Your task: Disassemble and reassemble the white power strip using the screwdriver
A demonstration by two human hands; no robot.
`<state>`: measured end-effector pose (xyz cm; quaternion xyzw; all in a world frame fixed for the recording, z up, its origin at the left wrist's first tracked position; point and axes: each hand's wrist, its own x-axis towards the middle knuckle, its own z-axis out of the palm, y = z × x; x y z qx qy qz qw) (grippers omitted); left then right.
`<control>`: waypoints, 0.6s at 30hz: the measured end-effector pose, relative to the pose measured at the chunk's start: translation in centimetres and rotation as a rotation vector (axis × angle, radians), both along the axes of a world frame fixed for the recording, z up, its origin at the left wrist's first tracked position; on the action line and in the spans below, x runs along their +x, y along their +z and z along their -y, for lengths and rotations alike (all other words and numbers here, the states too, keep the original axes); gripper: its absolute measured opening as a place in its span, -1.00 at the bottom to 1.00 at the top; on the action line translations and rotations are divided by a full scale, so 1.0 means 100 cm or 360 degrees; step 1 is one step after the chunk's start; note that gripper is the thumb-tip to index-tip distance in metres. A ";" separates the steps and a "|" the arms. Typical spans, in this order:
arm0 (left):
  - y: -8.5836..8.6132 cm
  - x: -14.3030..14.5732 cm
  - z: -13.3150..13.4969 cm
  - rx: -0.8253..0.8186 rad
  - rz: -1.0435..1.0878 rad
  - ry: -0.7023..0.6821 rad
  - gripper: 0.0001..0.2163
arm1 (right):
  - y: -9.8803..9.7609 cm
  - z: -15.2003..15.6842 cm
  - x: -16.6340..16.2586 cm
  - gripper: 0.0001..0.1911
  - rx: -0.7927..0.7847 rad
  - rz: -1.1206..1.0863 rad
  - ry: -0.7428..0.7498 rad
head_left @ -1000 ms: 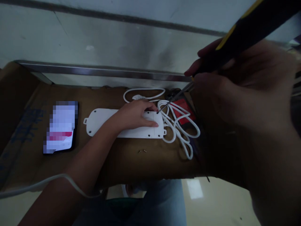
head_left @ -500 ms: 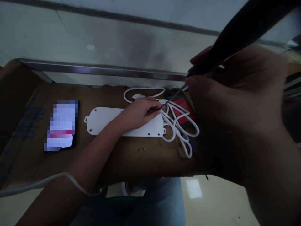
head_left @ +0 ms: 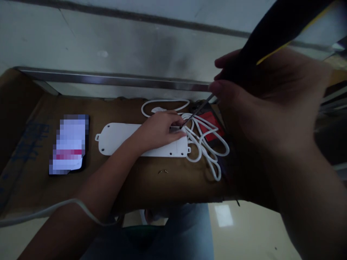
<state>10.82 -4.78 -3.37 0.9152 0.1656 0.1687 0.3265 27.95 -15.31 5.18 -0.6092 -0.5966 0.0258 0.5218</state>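
Observation:
A white power strip (head_left: pixel 120 139) lies face down on a brown cardboard sheet (head_left: pixel 141 184), its white cord (head_left: pixel 206 144) coiled at its right end. My left hand (head_left: pixel 159 130) rests on the strip's right part, fingers bent and pinched near the screwdriver's tip. My right hand (head_left: pixel 268 108) is close to the camera, closed round a black and yellow screwdriver (head_left: pixel 271 32). Its thin metal shaft (head_left: pixel 196 112) slants down to the strip's far right corner beside my left fingertips.
A phone (head_left: pixel 69 144) with a lit screen lies left of the strip. Two small screws (head_left: pixel 162 171) lie in front of the strip. A red object (head_left: pixel 214 126) sits under the cord. A metal rail (head_left: pixel 114 79) runs along the back. A thin white cable (head_left: pixel 54 209) crosses my left forearm.
My left fingers have curled from flat on the strip to pinched at the screwdriver tip. The right hand has turned the screwdriver handle and shifted slightly left.

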 end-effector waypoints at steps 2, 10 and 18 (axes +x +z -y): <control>0.000 0.000 -0.002 0.0022 -0.0083 -0.0034 -0.72 | 0.000 0.001 0.002 -0.62 0.0004 0.0012 0.0049; -0.002 0.001 -0.004 -0.0021 -0.0217 0.0019 -0.61 | -0.001 0.002 0.002 -0.62 0.0055 -0.0050 0.0257; -0.001 -0.001 0.001 0.0067 -0.0312 0.0014 -0.43 | 0.000 0.001 0.002 -0.68 -0.0042 0.0103 -0.0059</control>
